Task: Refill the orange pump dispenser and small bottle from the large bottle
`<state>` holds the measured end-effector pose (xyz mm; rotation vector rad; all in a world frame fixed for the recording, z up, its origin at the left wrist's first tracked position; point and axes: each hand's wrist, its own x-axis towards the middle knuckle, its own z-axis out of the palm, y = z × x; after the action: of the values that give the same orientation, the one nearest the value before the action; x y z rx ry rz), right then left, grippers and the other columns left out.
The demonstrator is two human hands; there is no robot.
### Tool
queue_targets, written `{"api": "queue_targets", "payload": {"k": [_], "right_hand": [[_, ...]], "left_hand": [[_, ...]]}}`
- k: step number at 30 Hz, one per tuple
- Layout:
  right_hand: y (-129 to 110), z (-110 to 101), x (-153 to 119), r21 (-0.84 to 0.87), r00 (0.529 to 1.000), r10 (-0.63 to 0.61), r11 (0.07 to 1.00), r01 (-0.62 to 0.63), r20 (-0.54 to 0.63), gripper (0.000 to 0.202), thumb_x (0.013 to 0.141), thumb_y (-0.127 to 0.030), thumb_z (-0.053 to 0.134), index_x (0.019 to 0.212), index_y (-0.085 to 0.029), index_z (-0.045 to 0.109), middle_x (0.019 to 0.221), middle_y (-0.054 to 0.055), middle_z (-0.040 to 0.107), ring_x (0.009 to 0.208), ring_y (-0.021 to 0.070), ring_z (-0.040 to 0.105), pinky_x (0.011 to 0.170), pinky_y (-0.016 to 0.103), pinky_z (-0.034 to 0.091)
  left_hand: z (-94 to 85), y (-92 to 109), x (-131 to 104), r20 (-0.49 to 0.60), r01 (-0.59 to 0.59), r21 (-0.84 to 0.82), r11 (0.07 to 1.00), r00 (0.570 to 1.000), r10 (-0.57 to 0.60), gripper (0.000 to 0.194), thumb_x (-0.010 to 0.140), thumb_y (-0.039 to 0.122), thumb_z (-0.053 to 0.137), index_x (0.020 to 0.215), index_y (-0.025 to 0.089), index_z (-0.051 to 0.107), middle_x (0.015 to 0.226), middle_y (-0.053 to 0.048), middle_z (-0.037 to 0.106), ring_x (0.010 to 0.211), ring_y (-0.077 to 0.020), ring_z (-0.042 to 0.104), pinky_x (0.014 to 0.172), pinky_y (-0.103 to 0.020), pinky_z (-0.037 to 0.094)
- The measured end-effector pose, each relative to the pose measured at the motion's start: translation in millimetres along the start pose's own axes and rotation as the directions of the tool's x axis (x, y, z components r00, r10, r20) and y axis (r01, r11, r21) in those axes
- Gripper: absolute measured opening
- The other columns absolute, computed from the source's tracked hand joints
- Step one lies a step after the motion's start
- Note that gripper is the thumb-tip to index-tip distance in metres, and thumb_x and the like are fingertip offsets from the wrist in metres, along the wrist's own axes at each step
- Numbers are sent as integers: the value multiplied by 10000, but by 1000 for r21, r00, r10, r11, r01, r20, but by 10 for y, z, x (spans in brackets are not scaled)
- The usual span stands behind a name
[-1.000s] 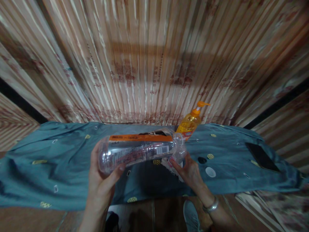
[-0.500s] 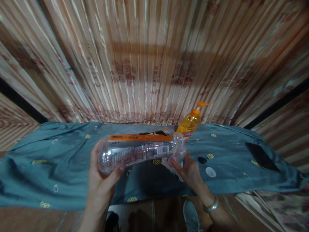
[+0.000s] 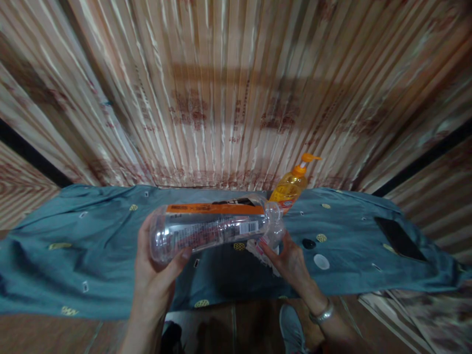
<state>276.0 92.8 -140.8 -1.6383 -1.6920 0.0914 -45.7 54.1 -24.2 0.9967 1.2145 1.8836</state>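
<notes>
A large clear plastic bottle [image 3: 217,226] with an orange and black label lies sideways in the air over the cloth. My left hand [image 3: 158,260] is wrapped round its base, thumb in front. At its neck, on the right, my right hand [image 3: 289,258] holds a smaller clear container [image 3: 275,233], mouth to mouth with the bottle or nearly so; the exact contact is unclear. A crumpled whitish wrapper or tissue [image 3: 261,256] shows beneath the small container. Behind them stands a pump bottle [image 3: 289,189] of yellow liquid with an orange top.
The teal patterned cloth [image 3: 103,236] covers the surface. On its right lie a white round cap [image 3: 321,262], a small black disc [image 3: 309,244] and a dark phone [image 3: 400,238]. A striped curtain [image 3: 221,98] hangs behind. A shoe [image 3: 291,327] shows on the tiled floor.
</notes>
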Motion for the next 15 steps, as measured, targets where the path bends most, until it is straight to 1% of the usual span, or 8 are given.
{"api": "queue_targets", "payload": {"k": [3, 7, 10, 15], "right_hand": [[13, -2, 2, 44, 1000, 8, 999, -8, -4, 671, 1032, -742, 696, 1348, -152, 737, 1023, 238, 908, 883, 427, 899, 755, 566, 750], [36, 25, -7, 50, 1000, 4, 999, -3, -30, 561, 1022, -682, 731, 1364, -238, 744, 1048, 184, 918, 889, 407, 899, 771, 579, 757], [48, 41, -13, 46, 999, -2, 999, 4, -45, 566, 1021, -671, 734, 1381, -234, 740, 1043, 193, 917, 880, 421, 898, 759, 603, 762], [55, 14, -7, 23, 999, -27, 999, 27, -31, 586, 1037, -698, 722, 1381, -223, 743, 1095, 216, 920, 921, 418, 905, 771, 580, 765]], "left_hand": [[-1, 5, -3, -4, 1, 4, 1000, 1000, -1, 811, 657, 428, 1105, 1401, 330, 796, 1513, -68, 764, 1418, -373, 694, 1295, -504, 520], [-9, 3, 3, -4, -2, 6, 1000, 1000, 2, 796, 663, 433, 1099, 1391, 334, 794, 1528, -68, 751, 1435, -379, 689, 1292, -507, 522], [-14, 1, 7, 1, -1, 4, 1000, 1000, 1, 782, 674, 422, 1100, 1389, 336, 794, 1527, -58, 756, 1415, -362, 696, 1299, -490, 512], [-20, -7, 13, -8, -20, 5, 1000, 1000, 20, 794, 656, 428, 1100, 1384, 329, 799, 1501, -65, 771, 1432, -391, 693, 1355, -547, 467]]}}
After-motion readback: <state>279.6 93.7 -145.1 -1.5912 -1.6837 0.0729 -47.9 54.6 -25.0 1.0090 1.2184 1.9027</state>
